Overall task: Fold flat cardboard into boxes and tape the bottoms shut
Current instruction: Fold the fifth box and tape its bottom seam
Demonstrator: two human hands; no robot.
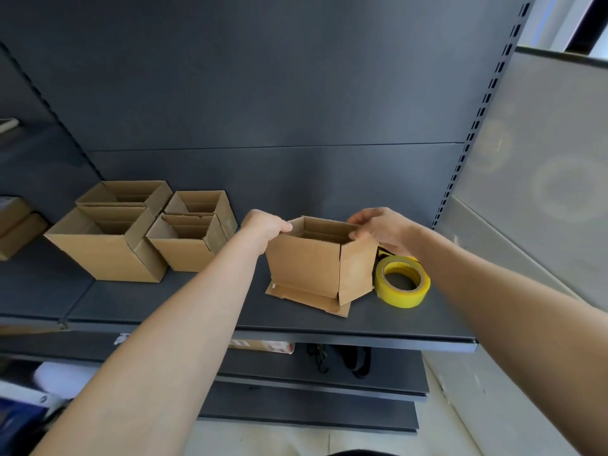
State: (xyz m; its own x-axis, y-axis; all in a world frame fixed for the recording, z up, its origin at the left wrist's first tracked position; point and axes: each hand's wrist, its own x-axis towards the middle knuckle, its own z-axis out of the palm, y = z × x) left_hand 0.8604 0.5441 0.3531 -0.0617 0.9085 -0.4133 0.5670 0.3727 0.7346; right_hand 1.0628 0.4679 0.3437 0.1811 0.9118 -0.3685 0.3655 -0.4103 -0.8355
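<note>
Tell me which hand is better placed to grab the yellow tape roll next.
Likely the right. The right hand pinches the right rim of the box, close to the yellow tape roll on the shelf. The left hand grips the opposite rim, with the box between it and the tape.

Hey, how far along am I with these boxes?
Done: four folded boxes stand open at the left of the shelf. In hand: the left hand and right hand grip the top rim of a fifth box, opened up, standing on flat cardboard. Left: its bottom is hidden, so taping cannot be confirmed; the yellow tape roll lies beside it, in neither hand.
</note>
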